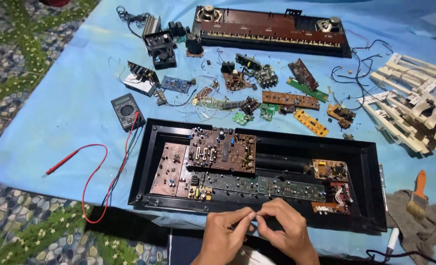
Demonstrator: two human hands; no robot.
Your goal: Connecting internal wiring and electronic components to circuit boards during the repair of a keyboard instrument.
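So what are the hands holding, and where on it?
Both hands, left and right, pinch fingertips together over the black case's near rim. Whatever sits between them is too small to identify.

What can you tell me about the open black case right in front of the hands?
The black case is a long, shallow tray that looks like plastic, lying flat and open on the blue sheet. Inside lie brown and green circuit boards, mostly to its left and along the near side; the right end is largely bare. The left hand and right hand meet fingertip to fingertip over its near rim.
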